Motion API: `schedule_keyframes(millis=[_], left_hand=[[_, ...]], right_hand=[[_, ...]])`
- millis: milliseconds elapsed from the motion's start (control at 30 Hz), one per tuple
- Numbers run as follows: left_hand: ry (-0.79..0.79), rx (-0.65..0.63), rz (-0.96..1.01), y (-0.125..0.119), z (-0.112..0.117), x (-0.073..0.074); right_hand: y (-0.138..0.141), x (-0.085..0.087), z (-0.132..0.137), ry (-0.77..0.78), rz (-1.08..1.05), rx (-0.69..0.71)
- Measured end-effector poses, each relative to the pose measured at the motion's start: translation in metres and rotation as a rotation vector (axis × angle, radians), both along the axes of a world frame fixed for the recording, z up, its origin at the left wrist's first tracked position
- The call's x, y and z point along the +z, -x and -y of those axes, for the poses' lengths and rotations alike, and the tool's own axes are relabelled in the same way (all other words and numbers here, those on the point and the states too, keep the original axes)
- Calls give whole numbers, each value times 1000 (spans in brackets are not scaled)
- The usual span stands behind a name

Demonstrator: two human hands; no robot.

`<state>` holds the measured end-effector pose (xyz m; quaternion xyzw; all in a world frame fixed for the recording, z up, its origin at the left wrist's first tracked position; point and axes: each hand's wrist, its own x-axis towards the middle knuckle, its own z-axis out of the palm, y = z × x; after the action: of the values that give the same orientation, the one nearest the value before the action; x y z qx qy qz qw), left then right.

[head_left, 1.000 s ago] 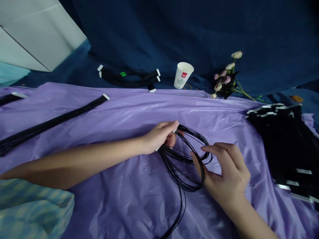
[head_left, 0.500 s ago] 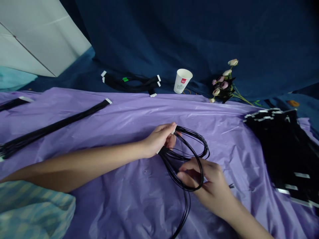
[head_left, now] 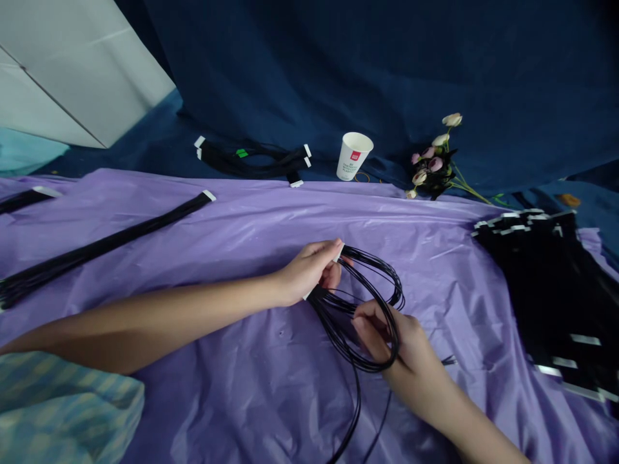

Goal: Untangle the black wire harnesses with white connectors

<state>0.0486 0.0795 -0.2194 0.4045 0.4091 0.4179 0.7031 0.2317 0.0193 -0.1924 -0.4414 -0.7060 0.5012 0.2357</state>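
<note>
My left hand [head_left: 314, 270], in the middle of the view, is closed around the white connectors [head_left: 338, 252] of a black wire bundle [head_left: 391, 274]. Thin black wires leave these connectors in loose loops to the right. My right hand [head_left: 399, 351] reaches through the front loop, which hangs over its fingers. Its thumb and forefinger are pinched together at the wires just beyond the loop; the other fingers curl out of sight. Several loose strands [head_left: 355, 419] hang down below the hands toward the bottom edge.
Purple cloth [head_left: 256, 386] covers the table. A big pile of black cables [head_left: 546, 290] lies at right, another cable [head_left: 120, 238] at left. Along the back are a coiled cable bundle [head_left: 251, 161], a paper cup [head_left: 354, 156] and artificial flowers [head_left: 432, 161].
My right hand has shifted slightly right, its fingertips drawn closer together. One loose strand has separated from the others below. My left hand keeps its place on the connectors.
</note>
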Motion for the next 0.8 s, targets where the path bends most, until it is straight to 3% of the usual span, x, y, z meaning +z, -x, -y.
schedule_keyframes(millis=[133, 233, 467, 600, 800], left_hand=[[14, 3, -9, 0, 0, 1], [25, 7, -17, 0, 0, 2], [24, -1, -11, 1, 0, 0], [22, -9, -21, 0, 0, 0], [14, 5, -51, 1, 0, -3]], right_hand=[[-5, 7, -6, 489, -319, -136], [-13, 13, -16, 673, -517, -292], [-37, 10, -33, 504, -696, -464], [-42, 7, -35, 420, -684, -540], [-40, 0, -36, 192, -569, -490]])
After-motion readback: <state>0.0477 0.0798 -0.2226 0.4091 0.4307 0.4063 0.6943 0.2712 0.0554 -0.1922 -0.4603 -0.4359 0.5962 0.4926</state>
